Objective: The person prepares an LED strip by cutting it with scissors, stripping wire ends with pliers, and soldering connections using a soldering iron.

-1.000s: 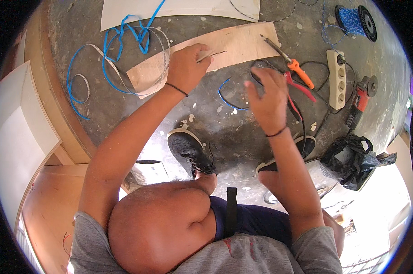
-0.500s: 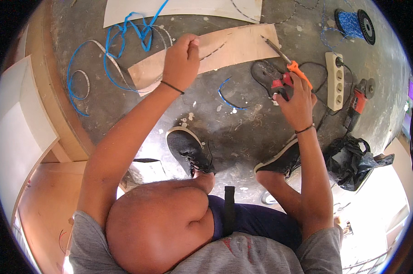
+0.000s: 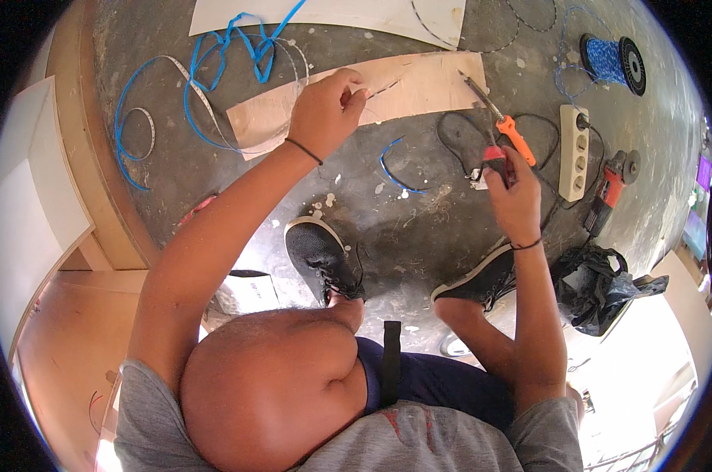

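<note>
Above a plywood strip (image 3: 427, 85) on the floor, my left hand (image 3: 328, 110) is closed, thumb and forefinger pinched on a thin dark-and-light wire (image 3: 382, 90) that sticks out to the right. My right hand (image 3: 517, 197) is closed around a hand tool with red-and-black grips (image 3: 494, 160). A narrow metal end points away from me; its exact kind is unclear. Just beyond that hand lies a soldering iron (image 3: 516, 140) with an orange handle, its tip over the plywood. A short blue-and-black wire piece (image 3: 399, 165) rests between my hands.
Blue ribbon (image 3: 263, 59) and a curled pale strip (image 3: 187, 75) lie far left. On the right are a blue-and-white cord spool (image 3: 604, 59), a power strip (image 3: 574, 153), an angle grinder (image 3: 612, 189) and a black plastic bag (image 3: 596, 287). A white board (image 3: 332, 16) lies farther off.
My right hand has drawn the red-and-black tool up off the floor, turned it, and moved slightly toward me, away from the soldering iron. My left hand has turned and shifted slightly right.
</note>
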Available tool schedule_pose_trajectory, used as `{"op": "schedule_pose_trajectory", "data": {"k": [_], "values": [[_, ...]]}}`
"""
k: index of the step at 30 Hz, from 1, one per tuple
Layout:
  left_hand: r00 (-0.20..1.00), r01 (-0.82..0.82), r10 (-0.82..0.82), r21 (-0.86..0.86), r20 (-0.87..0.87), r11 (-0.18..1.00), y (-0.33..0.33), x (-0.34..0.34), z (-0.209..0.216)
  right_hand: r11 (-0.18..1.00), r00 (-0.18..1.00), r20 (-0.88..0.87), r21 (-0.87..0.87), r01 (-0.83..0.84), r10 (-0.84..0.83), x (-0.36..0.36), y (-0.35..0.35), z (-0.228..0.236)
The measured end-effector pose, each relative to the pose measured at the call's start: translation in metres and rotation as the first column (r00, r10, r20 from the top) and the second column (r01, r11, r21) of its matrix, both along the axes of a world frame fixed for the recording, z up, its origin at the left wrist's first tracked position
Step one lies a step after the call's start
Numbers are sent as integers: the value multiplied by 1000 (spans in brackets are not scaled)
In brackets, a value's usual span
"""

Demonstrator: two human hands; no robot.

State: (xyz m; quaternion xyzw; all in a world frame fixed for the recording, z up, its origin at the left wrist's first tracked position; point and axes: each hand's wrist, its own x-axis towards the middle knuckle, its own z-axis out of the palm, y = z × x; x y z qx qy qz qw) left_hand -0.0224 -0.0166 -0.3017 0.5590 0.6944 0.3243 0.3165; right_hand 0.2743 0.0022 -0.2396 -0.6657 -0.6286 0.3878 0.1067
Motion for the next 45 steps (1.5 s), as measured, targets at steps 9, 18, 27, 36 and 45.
{"op": "schedule_pose_trajectory", "data": {"k": [9, 18, 27, 36, 45], "values": [[985, 114, -107, 47, -133, 992, 6, 2, -16, 975, 971, -123, -64, -212, 203, -35, 2, 4], [994, 61, -63, -30, -93, 998, 8, -12, -6, 895, 933, 9, 278, -348, 360, -80, -43, -43], [984, -81, 104, -162, 141, 983, 17, -18, 10, 904, 950, 125, 294, -311, 286, -104, -35, -59], [996, 17, -9, -87, 85, 996, 30, -20, 9, 895, 953, 94, 326, -303, 289, -102, -29, -54], [991, 132, -132, 35, -7, 991, 59, -28, 24, 916, 955, 17, 277, -289, 296, -100, -28, -60]]}}
